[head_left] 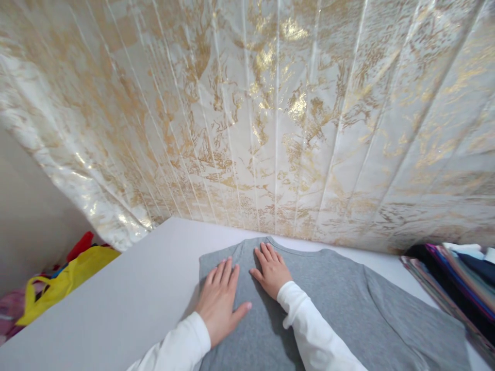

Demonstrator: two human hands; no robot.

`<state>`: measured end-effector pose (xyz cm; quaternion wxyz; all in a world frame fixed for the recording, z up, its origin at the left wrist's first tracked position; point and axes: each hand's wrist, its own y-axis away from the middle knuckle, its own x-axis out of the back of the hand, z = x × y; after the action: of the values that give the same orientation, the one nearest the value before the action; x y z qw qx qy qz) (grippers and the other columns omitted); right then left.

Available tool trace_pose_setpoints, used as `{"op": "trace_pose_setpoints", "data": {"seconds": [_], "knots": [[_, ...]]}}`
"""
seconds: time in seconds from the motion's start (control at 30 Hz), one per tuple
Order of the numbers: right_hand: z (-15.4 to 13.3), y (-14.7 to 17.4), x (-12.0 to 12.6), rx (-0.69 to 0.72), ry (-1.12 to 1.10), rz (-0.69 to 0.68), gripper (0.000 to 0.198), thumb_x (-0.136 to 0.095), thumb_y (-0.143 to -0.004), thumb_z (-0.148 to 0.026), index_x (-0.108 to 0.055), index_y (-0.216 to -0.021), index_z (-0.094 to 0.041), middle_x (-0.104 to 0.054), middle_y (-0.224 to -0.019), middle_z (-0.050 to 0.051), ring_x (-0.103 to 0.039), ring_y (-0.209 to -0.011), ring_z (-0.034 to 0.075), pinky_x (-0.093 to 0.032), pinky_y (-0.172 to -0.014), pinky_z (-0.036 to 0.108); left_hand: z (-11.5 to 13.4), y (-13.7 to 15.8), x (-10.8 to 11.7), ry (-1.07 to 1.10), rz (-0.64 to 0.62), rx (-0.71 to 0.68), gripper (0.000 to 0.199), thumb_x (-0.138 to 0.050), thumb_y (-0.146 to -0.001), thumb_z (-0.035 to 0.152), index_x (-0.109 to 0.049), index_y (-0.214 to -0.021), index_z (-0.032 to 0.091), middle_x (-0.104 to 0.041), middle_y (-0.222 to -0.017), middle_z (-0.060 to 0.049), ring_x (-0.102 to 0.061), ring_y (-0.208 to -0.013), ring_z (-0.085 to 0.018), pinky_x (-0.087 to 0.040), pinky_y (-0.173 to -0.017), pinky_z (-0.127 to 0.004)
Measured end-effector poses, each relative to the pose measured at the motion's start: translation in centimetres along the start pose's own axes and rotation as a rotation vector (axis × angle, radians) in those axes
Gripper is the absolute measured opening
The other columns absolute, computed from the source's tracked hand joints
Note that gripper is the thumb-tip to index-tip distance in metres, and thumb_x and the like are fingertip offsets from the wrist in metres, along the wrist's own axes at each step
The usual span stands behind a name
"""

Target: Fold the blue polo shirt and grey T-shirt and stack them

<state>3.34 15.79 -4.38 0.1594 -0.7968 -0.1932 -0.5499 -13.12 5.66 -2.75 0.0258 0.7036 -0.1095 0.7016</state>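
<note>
Grey shirt: cut off at frame bottom (hem unseen)
Folded stack: cropped, right edge
Yellow fabric: partly behind table, lower left

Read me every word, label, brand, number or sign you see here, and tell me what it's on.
None can be read: no lettering shows on the visible part of the gray shirt.
The gold-patterned backdrop shows pictorial markings, no legible words.
The folded clothes and yellow item show no readable text either.
</note>
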Motion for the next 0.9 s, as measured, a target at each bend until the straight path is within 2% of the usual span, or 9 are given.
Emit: {"op": "trace_pose_setpoints", "data": {"seconds": [0.1,0.17,0.27,0.4,0.5,0.6,0.67,0.77,0.9], "knots": [[0.2,-0.1,0.1,0.0,-0.003,0.015,0.056,-0.04,-0.088,-0.026,-0.036,-0.143,-0.012,-0.025,-0.153,0.009,-0.019,-0.141,0.023,-0.021,-0.112,0.04,2.1,-3.8,0.0,0.027,0.005,-0.046,0.057,-0.04,-0.091,0.028,-0.032,-0.143,0.006,-0.029,-0.149,-0.015,-0.029,-0.137,-0.023,-0.03,-0.108,-0.038],[0.7,-0.2,0.1,-0.01,-0.001,0.033,0.056,-0.038,-0.087,-0.019,-0.036,-0.142,-0.011,-0.025,-0.153,0.01,-0.02,-0.141,0.022,-0.022,-0.111,0.039,2.9,-5.7,-0.7,0.023,0.016,-0.038,0.054,-0.037,-0.09,0.02,-0.033,-0.142,0.007,-0.032,-0.148,-0.014,-0.031,-0.136,-0.021,-0.032,-0.107,-0.037],[1.1,-0.4,0.1,-0.019,0.002,0.055,0.054,-0.038,-0.088,-0.021,-0.037,-0.142,-0.011,-0.024,-0.153,0.011,-0.019,-0.141,0.021,-0.02,-0.112,0.04,2.8,-7.0,-2.0,0.011,0.045,-0.004,0.05,-0.038,-0.092,0.025,-0.037,-0.141,0.011,-0.034,-0.147,-0.012,-0.031,-0.137,-0.025,-0.032,-0.107,-0.045],[0.7,0.2,0.4,-0.021,0.005,0.064,0.057,-0.041,-0.087,-0.026,-0.036,-0.142,-0.011,-0.023,-0.153,0.01,-0.02,-0.141,0.022,-0.019,-0.113,0.039,1.6,-6.7,-3.0,0.001,0.078,0.018,0.05,-0.038,-0.094,0.033,-0.039,-0.14,0.014,-0.032,-0.148,-0.012,-0.028,-0.138,-0.027,-0.029,-0.107,-0.048],[1.0,2.0,1.6,-0.025,0.019,0.047,0.061,-0.046,-0.084,-0.025,-0.036,-0.143,-0.011,-0.024,-0.153,0.01,-0.022,-0.14,0.023,-0.021,-0.112,0.039,1.0,-6.5,-2.9,0.004,0.078,0.024,0.05,-0.038,-0.094,0.034,-0.04,-0.139,0.012,-0.033,-0.147,-0.015,-0.03,-0.136,-0.028,-0.03,-0.106,-0.049],[3.3,5.1,3.5,-0.054,0.047,0.048,0.061,-0.045,-0.083,-0.021,-0.035,-0.143,-0.011,-0.024,-0.153,0.01,-0.022,-0.14,0.023,-0.021,-0.112,0.041,1.7,-6.7,-2.0,0.015,0.074,0.028,0.052,-0.038,-0.093,0.033,-0.041,-0.137,0.005,-0.032,-0.146,-0.021,-0.031,-0.136,-0.033,-0.029,-0.104,-0.054],[5.8,7.4,4.4,-0.12,0.084,0.062,0.058,-0.041,-0.087,-0.022,-0.035,-0.143,-0.009,-0.025,-0.152,0.012,-0.022,-0.14,0.024,-0.021,-0.112,0.042,3.3,-6.8,-1.2,0.033,0.075,-0.003,0.053,-0.037,-0.093,0.032,-0.041,-0.138,0.005,-0.029,-0.147,-0.02,-0.028,-0.137,-0.032,-0.027,-0.106,-0.054],[9.7,10.2,4.6,-0.284,0.17,0.125,0.058,-0.038,-0.091,-0.035,-0.036,-0.142,-0.007,-0.027,-0.151,0.015,-0.024,-0.139,0.025,-0.025,-0.111,0.043,7.2,-6.7,-0.7,0.075,0.064,-0.106,0.053,-0.039,-0.092,0.035,-0.04,-0.14,0.012,-0.03,-0.149,-0.013,-0.026,-0.138,-0.026,-0.027,-0.109,-0.047],[12.9,11.7,3.6,-0.279,0.236,0.218,0.06,-0.038,-0.091,-0.049,-0.041,-0.14,-0.014,-0.032,-0.149,0.012,-0.025,-0.139,0.026,-0.028,-0.109,0.047,11.7,-6.8,-1.7,0.117,0.056,-0.147,0.059,-0.038,-0.093,0.047,-0.041,-0.14,0.011,-0.034,-0.147,-0.015,-0.031,-0.136,-0.029,-0.032,-0.106,-0.045]]}}
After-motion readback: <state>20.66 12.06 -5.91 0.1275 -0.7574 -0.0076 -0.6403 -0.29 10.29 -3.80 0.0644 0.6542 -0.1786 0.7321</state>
